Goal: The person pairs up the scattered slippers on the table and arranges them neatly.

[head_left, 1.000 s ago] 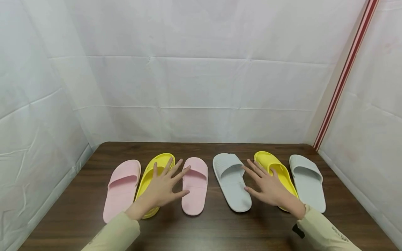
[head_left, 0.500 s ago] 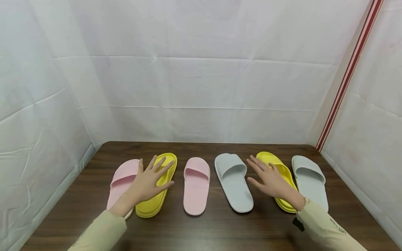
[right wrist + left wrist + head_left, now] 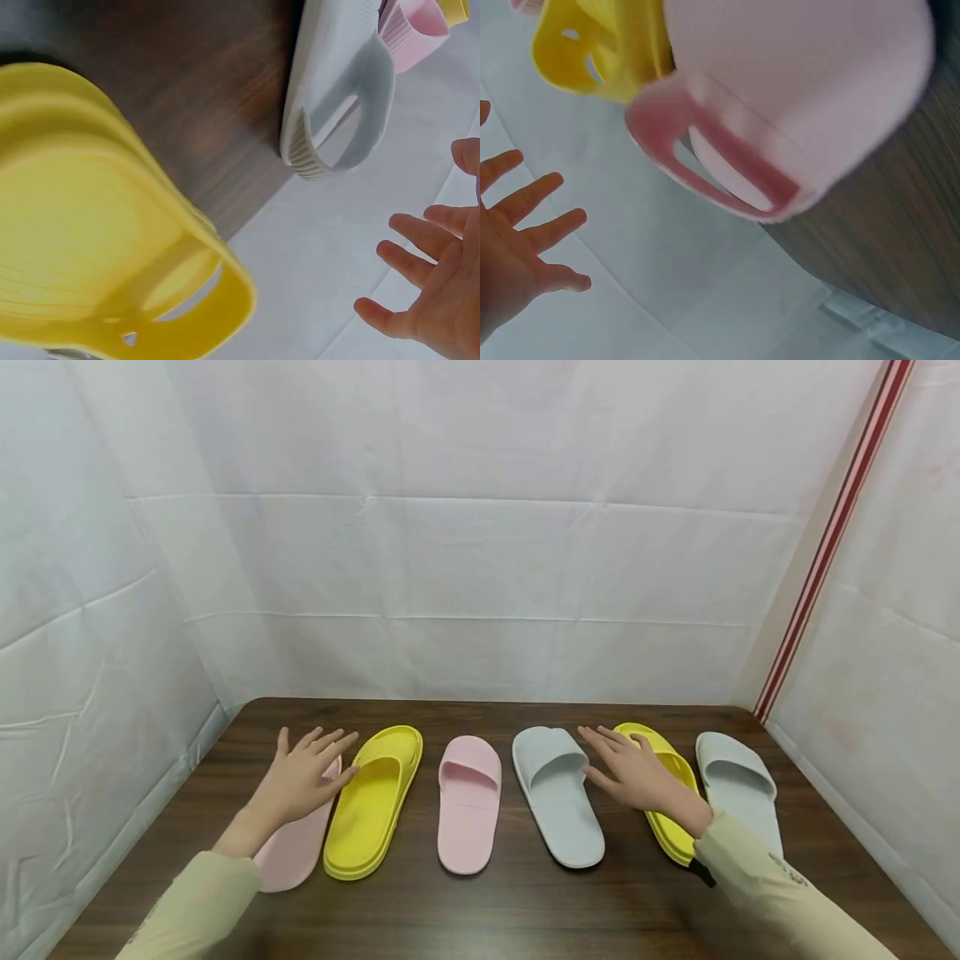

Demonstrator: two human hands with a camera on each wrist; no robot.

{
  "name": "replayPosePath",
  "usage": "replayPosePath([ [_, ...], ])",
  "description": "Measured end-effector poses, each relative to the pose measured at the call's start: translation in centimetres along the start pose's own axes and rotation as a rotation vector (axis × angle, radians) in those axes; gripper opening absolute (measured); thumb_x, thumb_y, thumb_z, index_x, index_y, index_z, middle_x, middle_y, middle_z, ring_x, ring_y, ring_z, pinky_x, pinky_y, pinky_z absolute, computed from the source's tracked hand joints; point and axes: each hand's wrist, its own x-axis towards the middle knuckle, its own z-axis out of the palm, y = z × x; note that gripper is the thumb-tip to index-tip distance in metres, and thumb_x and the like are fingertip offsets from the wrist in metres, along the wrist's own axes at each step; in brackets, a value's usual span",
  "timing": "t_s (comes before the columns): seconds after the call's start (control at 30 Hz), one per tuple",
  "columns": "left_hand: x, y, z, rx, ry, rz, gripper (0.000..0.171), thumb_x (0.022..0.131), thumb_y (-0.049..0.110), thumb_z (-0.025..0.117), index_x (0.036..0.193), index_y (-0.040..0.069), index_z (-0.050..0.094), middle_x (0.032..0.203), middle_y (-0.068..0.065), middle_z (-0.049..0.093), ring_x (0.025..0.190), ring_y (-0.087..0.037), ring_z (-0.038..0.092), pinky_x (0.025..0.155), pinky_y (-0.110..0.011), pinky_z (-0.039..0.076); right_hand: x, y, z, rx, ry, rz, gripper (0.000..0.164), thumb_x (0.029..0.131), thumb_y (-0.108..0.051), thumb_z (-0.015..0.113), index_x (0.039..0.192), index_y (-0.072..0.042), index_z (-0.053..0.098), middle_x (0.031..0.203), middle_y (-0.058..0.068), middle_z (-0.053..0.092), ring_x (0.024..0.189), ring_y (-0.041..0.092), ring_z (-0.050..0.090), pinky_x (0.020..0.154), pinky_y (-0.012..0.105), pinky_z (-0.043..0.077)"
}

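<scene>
Several slippers lie in a row on the table. My left hand [image 3: 296, 781], fingers spread, hovers over the leftmost pink slipper [image 3: 288, 856] and hides much of its strap; in the left wrist view that hand appears apart from the slipper. Beside it lies the left yellow slipper [image 3: 367, 818], then a second pink slipper [image 3: 468, 818]. My right hand [image 3: 637, 772] is held with straight fingers above the right yellow slipper [image 3: 671, 839], its fingertips overlapping the edge of the inner pale grey slipper [image 3: 562, 814]. Another pale grey slipper [image 3: 738, 793] lies at the far right. Neither hand holds anything.
The dark wood-grain table [image 3: 480, 918] has rounded far corners. White cloth [image 3: 480, 560] hangs behind it and along both sides. A red-and-white striped band [image 3: 832, 543] runs down the right-hand corner of the cloth.
My left hand has moved left, from between the yellow and pink slippers to over the leftmost pink one. My right hand has shifted only slightly. The slippers have stayed in place.
</scene>
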Motion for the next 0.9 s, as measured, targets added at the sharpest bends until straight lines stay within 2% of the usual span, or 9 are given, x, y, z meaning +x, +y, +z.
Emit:
replayPosePath([
  [0.2,-0.5,-2.4,-0.2,-0.028,-0.031,-0.022,0.050,0.088,0.037,0.052,0.130,0.011,0.046,0.131,-0.018,0.047,0.122,-0.042,0.038,0.097,-0.070,0.009,1.6,-0.3,-0.1,-0.011,-0.027,-0.007,0.057,0.090,-0.036,0.048,0.140,-0.015,0.030,0.129,0.008,0.053,0.128,0.029,0.037,0.095,0.063,0.026],
  [0.37,-1.0,-3.8,-0.2,-0.059,-0.063,-0.053,0.053,0.085,0.036,0.057,0.128,0.008,0.047,0.129,-0.019,0.049,0.120,-0.041,0.040,0.095,-0.071,0.012,2.9,-1.1,0.2,0.002,-0.101,0.003,0.057,0.092,-0.039,0.043,0.142,-0.016,0.025,0.118,0.005,0.061,0.130,0.028,0.034,0.098,0.061,0.024],
  [0.6,-1.8,-5.1,0.3,-0.087,-0.082,-0.108,0.052,0.087,0.038,0.053,0.130,0.009,0.045,0.126,-0.020,0.052,0.117,-0.041,0.043,0.093,-0.072,0.013,4.7,-3.5,0.7,0.019,-0.152,-0.019,0.057,0.093,-0.039,0.040,0.142,-0.013,0.025,0.128,0.009,0.053,0.130,0.030,0.034,0.098,0.059,0.024],
  [0.73,-2.1,-5.4,0.7,-0.098,-0.081,-0.115,0.051,0.089,0.040,0.049,0.130,0.010,0.045,0.126,-0.019,0.051,0.117,-0.040,0.044,0.093,-0.071,0.014,5.5,-4.7,1.0,0.060,-0.181,-0.026,0.058,0.094,-0.041,0.038,0.142,-0.012,0.024,0.131,0.010,0.050,0.131,0.031,0.031,0.099,0.059,0.022],
  [0.9,-2.3,-5.8,1.1,-0.088,-0.101,-0.111,0.053,0.089,0.042,0.047,0.132,0.010,0.043,0.128,-0.020,0.050,0.117,-0.042,0.043,0.092,-0.072,0.015,6.6,-5.9,1.5,0.075,-0.168,-0.048,0.058,0.093,-0.042,0.038,0.141,-0.012,0.026,0.134,0.008,0.047,0.131,0.030,0.032,0.099,0.058,0.024],
])
